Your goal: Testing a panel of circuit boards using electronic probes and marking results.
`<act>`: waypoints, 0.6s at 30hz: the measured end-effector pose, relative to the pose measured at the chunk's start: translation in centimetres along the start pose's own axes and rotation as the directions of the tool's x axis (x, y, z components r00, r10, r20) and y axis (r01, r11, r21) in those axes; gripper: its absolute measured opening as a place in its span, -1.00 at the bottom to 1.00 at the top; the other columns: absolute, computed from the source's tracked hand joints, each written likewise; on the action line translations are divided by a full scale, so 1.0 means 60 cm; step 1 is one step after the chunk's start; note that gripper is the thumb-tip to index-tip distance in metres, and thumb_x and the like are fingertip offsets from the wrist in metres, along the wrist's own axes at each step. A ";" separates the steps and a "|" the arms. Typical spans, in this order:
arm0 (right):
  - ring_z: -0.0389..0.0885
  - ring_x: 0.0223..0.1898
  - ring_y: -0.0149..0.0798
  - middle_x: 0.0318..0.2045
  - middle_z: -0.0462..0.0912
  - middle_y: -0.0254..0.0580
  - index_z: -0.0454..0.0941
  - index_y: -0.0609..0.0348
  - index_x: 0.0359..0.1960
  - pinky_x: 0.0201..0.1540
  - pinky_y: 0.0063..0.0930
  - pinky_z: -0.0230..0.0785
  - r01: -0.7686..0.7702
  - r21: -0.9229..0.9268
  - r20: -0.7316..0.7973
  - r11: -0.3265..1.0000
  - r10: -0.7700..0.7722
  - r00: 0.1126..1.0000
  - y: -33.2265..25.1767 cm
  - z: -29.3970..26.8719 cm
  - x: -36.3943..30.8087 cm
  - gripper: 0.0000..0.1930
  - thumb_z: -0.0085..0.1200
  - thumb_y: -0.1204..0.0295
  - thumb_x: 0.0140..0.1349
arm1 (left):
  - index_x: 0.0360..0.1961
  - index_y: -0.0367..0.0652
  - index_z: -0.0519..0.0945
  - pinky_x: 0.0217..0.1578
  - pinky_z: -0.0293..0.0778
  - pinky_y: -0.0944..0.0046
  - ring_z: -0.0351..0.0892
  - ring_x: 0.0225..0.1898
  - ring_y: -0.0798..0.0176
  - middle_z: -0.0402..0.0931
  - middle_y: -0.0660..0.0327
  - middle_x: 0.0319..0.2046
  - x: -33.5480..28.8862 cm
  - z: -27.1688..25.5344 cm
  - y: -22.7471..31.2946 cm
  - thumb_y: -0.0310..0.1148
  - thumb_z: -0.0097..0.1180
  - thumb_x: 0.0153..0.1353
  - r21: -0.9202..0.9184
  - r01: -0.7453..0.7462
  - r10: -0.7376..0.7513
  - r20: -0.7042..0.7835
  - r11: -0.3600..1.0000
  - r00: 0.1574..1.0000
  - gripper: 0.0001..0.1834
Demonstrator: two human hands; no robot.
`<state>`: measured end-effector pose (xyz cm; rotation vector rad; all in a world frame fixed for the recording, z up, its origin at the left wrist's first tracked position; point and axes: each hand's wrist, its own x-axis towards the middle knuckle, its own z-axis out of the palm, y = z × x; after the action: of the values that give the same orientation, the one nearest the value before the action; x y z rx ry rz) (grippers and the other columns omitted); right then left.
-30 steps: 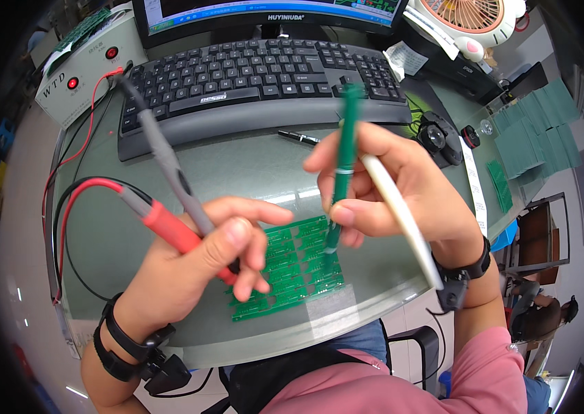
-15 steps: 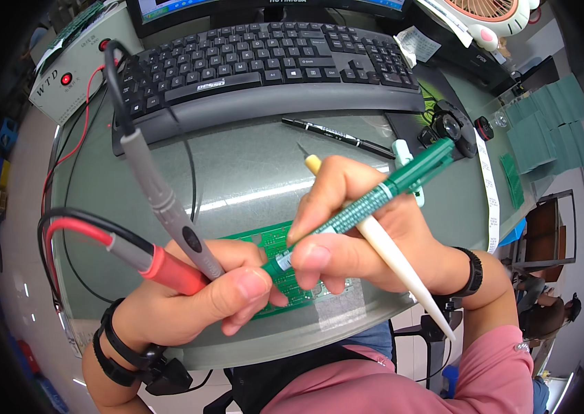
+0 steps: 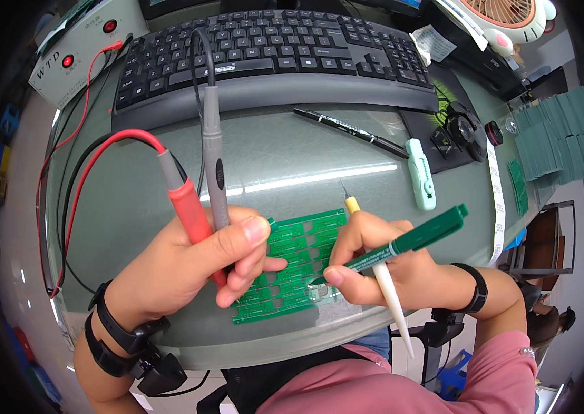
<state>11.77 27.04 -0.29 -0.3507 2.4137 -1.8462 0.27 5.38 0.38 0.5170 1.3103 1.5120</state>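
My left hand [image 3: 202, 259] is closed around a red test probe [image 3: 190, 212] and a grey test probe [image 3: 215, 159], both with cables running up from them. A small green cap [image 3: 273, 225] pokes out beside its thumb tip. My right hand [image 3: 388, 265] grips a green marker pen [image 3: 406, 243], its bare tip pointing down-left over the circuit board. The same hand also holds a white, tapered tool [image 3: 391, 303] with a yellow collar and a thin needle at its far end. Beneath both hands lies the green circuit board panel [image 3: 290, 259], partly covered by them.
A black keyboard [image 3: 271, 93] spans the back of the desk. Before it lie a black marker [image 3: 347, 131] and a mint-green cutter [image 3: 420, 176]. A grey box with red buttons [image 3: 88, 52] stands back left. Stacked green boards [image 3: 558, 138] and a paper strip [image 3: 496, 207] are at right.
The pen has come apart from its small cap, which stays in my left hand. My hands have moved apart, uncovering more of the circuit board. The probes stand more upright.
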 end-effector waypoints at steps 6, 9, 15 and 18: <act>0.41 -0.61 -0.36 -0.60 0.45 -0.26 0.36 0.19 -0.46 -0.55 -0.48 0.25 0.064 -0.150 0.018 0.987 -0.062 0.998 0.005 0.005 0.002 -0.79 0.19 0.47 0.16 | -0.64 -0.08 0.28 0.08 0.45 0.03 0.28 -0.75 0.48 0.24 0.35 -0.78 0.000 -0.001 -0.003 -0.08 -0.21 0.42 -0.030 0.006 -0.006 -0.016 1.000 1.000 -0.52; 0.42 -0.64 -0.33 -0.60 0.48 -0.25 0.36 0.18 -0.47 -0.58 -0.47 0.27 0.108 -0.200 0.017 0.974 -0.107 0.994 0.010 0.006 0.002 -0.78 0.20 0.46 0.15 | -0.64 -0.08 0.28 0.08 0.45 0.03 0.28 -0.75 0.47 0.24 0.35 -0.78 0.001 -0.003 -0.004 -0.09 -0.21 0.42 -0.030 0.001 -0.001 -0.005 1.000 1.000 -0.53; 0.44 -0.65 -0.28 -0.61 0.48 -0.24 0.36 0.16 -0.47 -0.59 -0.46 0.28 0.129 -0.251 0.022 0.959 -0.127 0.992 0.006 0.007 0.005 -0.78 0.21 0.46 0.13 | -0.64 -0.08 0.29 0.08 0.45 0.03 0.29 -0.75 0.47 0.25 0.34 -0.78 0.001 -0.002 -0.005 -0.10 -0.22 0.42 -0.042 -0.005 0.005 -0.002 0.999 1.000 -0.53; 0.44 -0.65 -0.28 -0.61 0.48 -0.24 0.36 0.16 -0.47 -0.60 -0.46 0.28 0.135 -0.246 0.019 0.960 -0.134 0.991 0.007 0.007 0.005 -0.78 0.21 0.46 0.14 | -0.64 -0.08 0.29 0.08 0.45 0.03 0.28 -0.75 0.48 0.25 0.34 -0.78 0.002 -0.002 -0.006 -0.10 -0.22 0.42 -0.043 -0.008 0.008 -0.003 0.999 1.000 -0.53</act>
<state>11.50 26.70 -0.77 -0.5478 2.6854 -1.5895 0.28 5.39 0.02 0.4932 1.2761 1.5441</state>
